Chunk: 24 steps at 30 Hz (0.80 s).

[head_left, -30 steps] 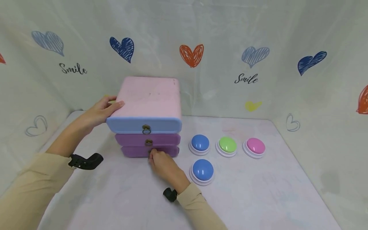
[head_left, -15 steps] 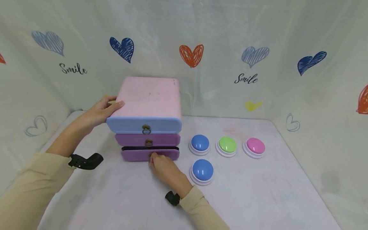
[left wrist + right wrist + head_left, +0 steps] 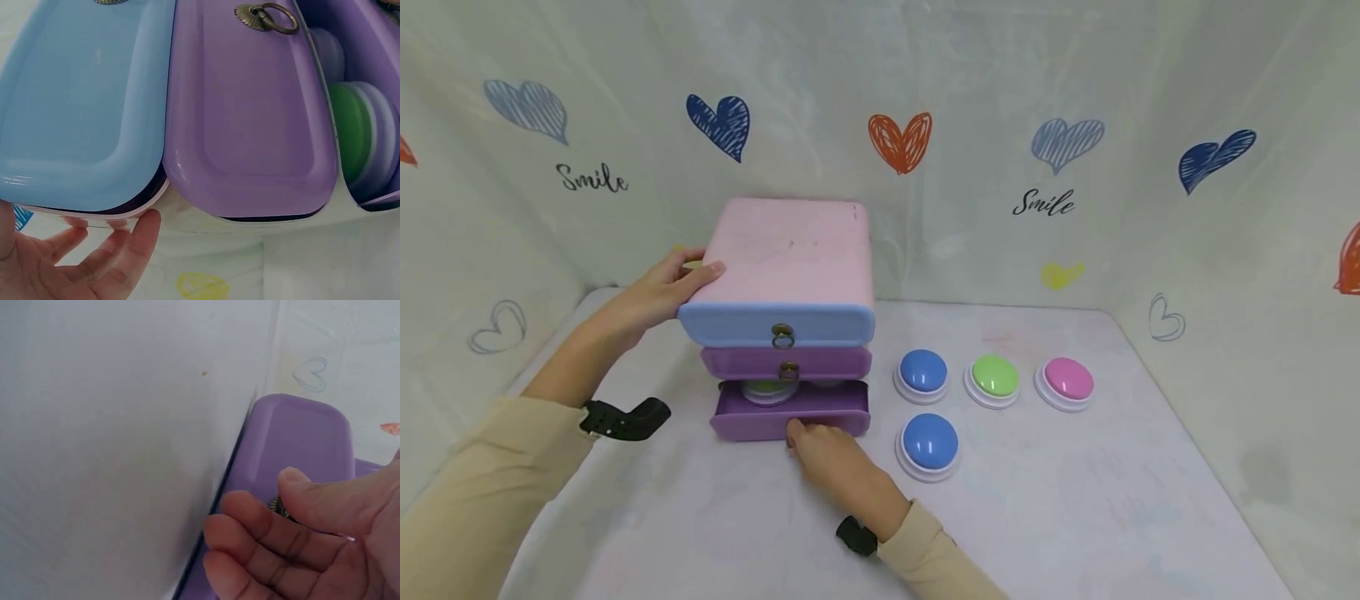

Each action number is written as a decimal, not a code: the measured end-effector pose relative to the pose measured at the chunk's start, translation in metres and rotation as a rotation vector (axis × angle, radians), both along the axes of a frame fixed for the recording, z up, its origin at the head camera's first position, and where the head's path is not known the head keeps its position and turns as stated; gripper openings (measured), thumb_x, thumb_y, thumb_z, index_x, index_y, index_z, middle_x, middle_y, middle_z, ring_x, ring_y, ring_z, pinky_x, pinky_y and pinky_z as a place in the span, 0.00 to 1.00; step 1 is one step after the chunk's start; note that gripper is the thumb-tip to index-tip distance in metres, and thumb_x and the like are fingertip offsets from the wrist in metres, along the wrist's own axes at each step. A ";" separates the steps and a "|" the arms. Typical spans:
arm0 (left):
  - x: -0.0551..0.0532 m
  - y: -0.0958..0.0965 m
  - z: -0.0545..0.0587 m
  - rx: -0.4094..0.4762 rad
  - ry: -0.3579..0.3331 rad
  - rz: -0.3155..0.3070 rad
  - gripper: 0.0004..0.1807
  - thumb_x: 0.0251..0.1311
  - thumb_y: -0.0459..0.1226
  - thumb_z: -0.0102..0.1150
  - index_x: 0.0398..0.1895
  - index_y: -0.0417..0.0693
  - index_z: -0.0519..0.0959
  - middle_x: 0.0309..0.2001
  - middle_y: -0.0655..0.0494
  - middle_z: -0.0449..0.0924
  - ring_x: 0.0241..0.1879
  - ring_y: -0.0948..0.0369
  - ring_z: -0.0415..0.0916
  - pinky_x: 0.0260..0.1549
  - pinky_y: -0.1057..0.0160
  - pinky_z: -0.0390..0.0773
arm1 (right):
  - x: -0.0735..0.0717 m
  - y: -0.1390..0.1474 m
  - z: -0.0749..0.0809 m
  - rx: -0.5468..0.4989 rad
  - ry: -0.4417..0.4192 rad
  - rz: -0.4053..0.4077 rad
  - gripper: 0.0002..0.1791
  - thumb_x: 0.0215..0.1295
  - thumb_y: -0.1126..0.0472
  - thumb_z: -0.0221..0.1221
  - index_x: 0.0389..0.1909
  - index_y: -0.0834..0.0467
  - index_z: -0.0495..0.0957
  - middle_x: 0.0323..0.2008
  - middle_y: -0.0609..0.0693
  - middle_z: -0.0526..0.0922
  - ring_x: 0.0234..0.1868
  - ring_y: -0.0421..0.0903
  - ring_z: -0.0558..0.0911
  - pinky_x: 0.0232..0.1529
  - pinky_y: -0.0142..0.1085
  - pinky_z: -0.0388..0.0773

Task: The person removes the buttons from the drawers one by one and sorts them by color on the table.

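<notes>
A small chest of drawers (image 3: 790,250) has a pink top, a blue top drawer front and two purple drawers below. My left hand (image 3: 662,287) rests on its left side, thumb on the top edge, fingers against the side wall in the left wrist view. My right hand (image 3: 835,462) pinches the ring pull of the bottom drawer (image 3: 748,427), which stands pulled out. The ring is mostly hidden by the fingers; a bit of brass mount (image 3: 274,504) shows. Inside the drawer sits a green push button (image 3: 350,131) on a white base, with another pale round thing (image 3: 329,55) beside it.
Right of the chest on the white table (image 3: 1075,517) stand a blue button (image 3: 923,371), a green button (image 3: 995,376), a pink button (image 3: 1068,379) and a nearer blue button (image 3: 930,442), close to my right forearm. A curtain with printed hearts (image 3: 900,143) hangs behind.
The bottom drawer has slid out toward me, pulled by my right hand, from closed to partly open. The green button inside has come into sight. My left hand has stayed in place.
</notes>
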State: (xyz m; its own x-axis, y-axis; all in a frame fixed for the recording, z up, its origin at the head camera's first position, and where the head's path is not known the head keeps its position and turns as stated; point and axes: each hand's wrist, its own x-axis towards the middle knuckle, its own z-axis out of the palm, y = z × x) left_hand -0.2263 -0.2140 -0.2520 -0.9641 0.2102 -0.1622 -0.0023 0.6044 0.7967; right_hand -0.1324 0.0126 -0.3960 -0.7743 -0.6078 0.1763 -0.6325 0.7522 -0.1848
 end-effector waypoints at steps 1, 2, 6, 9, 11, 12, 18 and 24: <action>0.000 0.000 0.000 0.001 -0.001 -0.001 0.42 0.66 0.58 0.34 0.72 0.41 0.39 0.63 0.31 0.56 0.53 0.45 0.66 0.50 0.51 0.67 | 0.002 0.000 0.001 0.018 -0.003 0.009 0.04 0.64 0.66 0.54 0.30 0.55 0.70 0.21 0.45 0.76 0.20 0.36 0.73 0.21 0.26 0.68; 0.000 0.000 0.000 0.001 -0.001 -0.001 0.42 0.66 0.58 0.34 0.72 0.41 0.39 0.63 0.31 0.56 0.53 0.45 0.66 0.50 0.51 0.67 | 0.004 0.001 0.001 0.035 -0.001 0.018 0.04 0.64 0.66 0.53 0.31 0.55 0.70 0.21 0.44 0.76 0.20 0.36 0.73 0.20 0.26 0.68; -0.001 -0.001 -0.002 0.001 -0.002 0.001 0.42 0.66 0.58 0.35 0.72 0.42 0.39 0.63 0.31 0.56 0.53 0.45 0.67 0.50 0.51 0.68 | 0.013 0.002 0.003 0.083 -0.016 0.053 0.04 0.66 0.65 0.52 0.32 0.54 0.70 0.20 0.44 0.75 0.18 0.36 0.71 0.18 0.28 0.67; -0.001 -0.002 -0.002 -0.004 0.000 -0.001 0.42 0.66 0.58 0.34 0.72 0.42 0.40 0.63 0.31 0.57 0.52 0.46 0.67 0.49 0.52 0.68 | 0.018 0.002 0.004 0.106 -0.037 0.074 0.03 0.66 0.65 0.51 0.33 0.53 0.70 0.21 0.44 0.75 0.18 0.36 0.71 0.17 0.28 0.66; 0.000 -0.002 -0.002 -0.003 0.002 -0.003 0.41 0.67 0.57 0.34 0.72 0.42 0.40 0.63 0.31 0.57 0.53 0.46 0.67 0.49 0.52 0.67 | 0.021 0.002 0.005 0.124 -0.026 0.079 0.04 0.65 0.65 0.52 0.33 0.52 0.70 0.21 0.44 0.76 0.19 0.36 0.72 0.17 0.29 0.67; -0.001 -0.002 -0.002 -0.001 0.003 -0.004 0.41 0.67 0.57 0.34 0.72 0.42 0.39 0.63 0.31 0.56 0.53 0.45 0.66 0.49 0.52 0.67 | 0.023 0.002 0.005 0.133 -0.022 0.080 0.04 0.65 0.65 0.52 0.33 0.52 0.71 0.22 0.44 0.76 0.19 0.37 0.73 0.17 0.29 0.67; -0.001 -0.002 -0.001 0.002 0.007 -0.005 0.41 0.67 0.57 0.34 0.72 0.42 0.40 0.63 0.31 0.56 0.53 0.45 0.65 0.49 0.52 0.67 | 0.036 0.002 0.010 0.197 0.011 0.100 0.05 0.64 0.64 0.52 0.34 0.50 0.71 0.23 0.42 0.77 0.21 0.36 0.74 0.18 0.29 0.68; 0.000 0.000 0.000 0.002 0.012 -0.008 0.41 0.67 0.57 0.35 0.72 0.42 0.41 0.62 0.31 0.57 0.51 0.48 0.68 0.49 0.53 0.68 | 0.047 0.003 0.011 0.253 0.070 0.105 0.05 0.59 0.63 0.55 0.32 0.50 0.70 0.24 0.41 0.79 0.21 0.39 0.77 0.16 0.30 0.67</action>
State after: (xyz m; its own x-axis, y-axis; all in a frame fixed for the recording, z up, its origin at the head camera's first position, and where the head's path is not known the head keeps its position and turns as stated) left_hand -0.2267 -0.2140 -0.2524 -0.9643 0.2182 -0.1502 0.0122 0.6030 0.7976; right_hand -0.0852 0.0156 -0.3851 -0.6957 -0.7158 0.0597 -0.7143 0.6982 0.0476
